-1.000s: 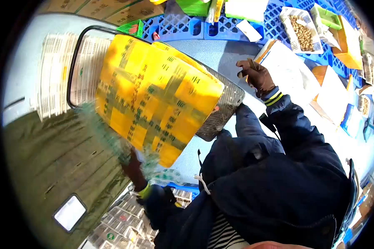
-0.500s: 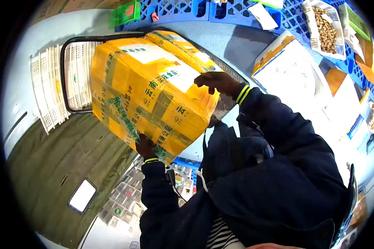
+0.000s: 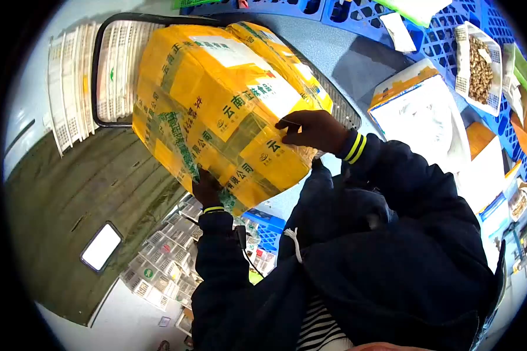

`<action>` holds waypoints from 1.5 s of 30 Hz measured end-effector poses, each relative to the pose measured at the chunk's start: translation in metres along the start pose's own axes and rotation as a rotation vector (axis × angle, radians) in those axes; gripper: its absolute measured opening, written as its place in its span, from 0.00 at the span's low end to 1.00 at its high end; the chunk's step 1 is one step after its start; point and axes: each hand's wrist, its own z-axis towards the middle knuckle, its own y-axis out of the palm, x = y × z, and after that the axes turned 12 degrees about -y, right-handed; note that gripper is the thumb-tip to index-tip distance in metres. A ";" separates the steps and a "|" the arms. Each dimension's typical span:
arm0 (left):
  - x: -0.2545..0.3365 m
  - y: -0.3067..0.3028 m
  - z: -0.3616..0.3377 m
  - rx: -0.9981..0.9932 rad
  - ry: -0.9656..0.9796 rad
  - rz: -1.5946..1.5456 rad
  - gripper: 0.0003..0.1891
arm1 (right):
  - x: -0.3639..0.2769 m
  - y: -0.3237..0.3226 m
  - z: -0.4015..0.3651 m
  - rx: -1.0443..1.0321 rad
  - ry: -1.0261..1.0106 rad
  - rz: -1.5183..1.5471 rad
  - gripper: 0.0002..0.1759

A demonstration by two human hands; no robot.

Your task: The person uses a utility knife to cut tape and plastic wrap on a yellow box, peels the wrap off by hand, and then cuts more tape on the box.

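Observation:
A large box [image 3: 228, 111] wrapped in yellow tape with green printing and white labels lies tilted on a black-framed cart [image 3: 95, 76]. My left hand [image 3: 208, 188] grips the lower side of this box, its fingertips partly hidden against the tape. My right hand [image 3: 317, 130] is at the upper near edge, with thumb and fingers pinched together. Something thin and clear seems to show at those fingertips, too small to name. Behind the large box lies a second yellow-taped box [image 3: 263, 38].
Stacked white baskets [image 3: 70, 88] stand beyond the cart handle. A green-brown curtain [image 3: 58, 210] hangs at left. At right are an open box with a white liner [image 3: 421, 117], blue pallets [image 3: 357, 17] and a white basket of small brown items [image 3: 480, 70].
My right hand has drawn in from a loosely curled pose to a pinch at the box edge. My left hand stays on the side. The whole view has shifted somewhat.

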 end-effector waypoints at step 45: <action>0.000 -0.071 -0.136 -0.634 0.912 -0.261 0.26 | -0.144 0.339 -0.075 -0.590 -0.371 -0.200 0.15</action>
